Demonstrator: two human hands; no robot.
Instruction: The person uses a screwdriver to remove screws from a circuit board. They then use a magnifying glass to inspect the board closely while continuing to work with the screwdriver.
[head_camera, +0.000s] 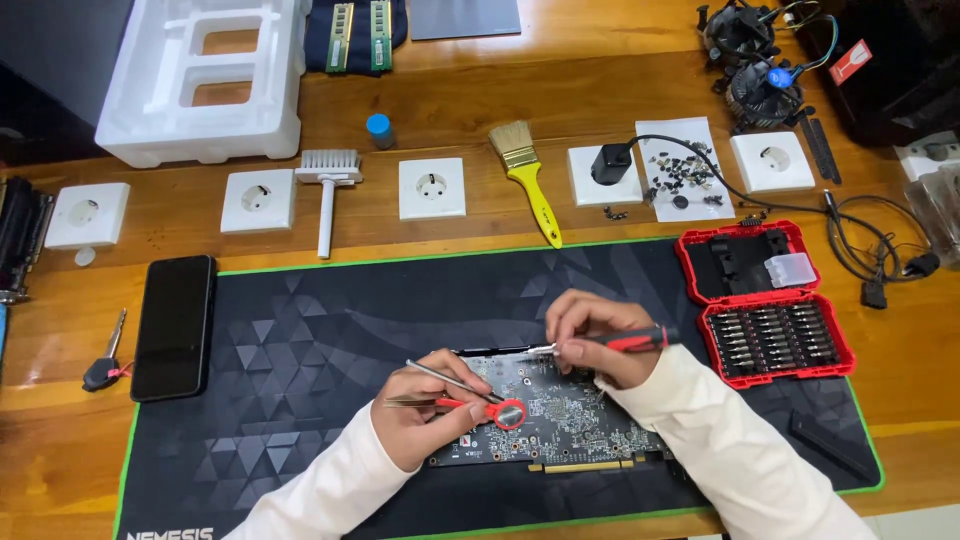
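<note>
The left hand grips thin silver tweezers over the dark flat circuit board. The right hand, just beside it, grips a red-and-black screwdriver.

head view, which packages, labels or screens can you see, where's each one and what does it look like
Phone: left edge of the mat, flat black slab, screen dark.
Foam packing tray: top left, white with rectangular cut-outs.
Bit case: right of the hands, red, open, rows of bits.
Red tag: top right on a black box, small, tilted.

One head-worn camera looks steeply down from above at the wooden desk and dark mat, fairly near
</note>
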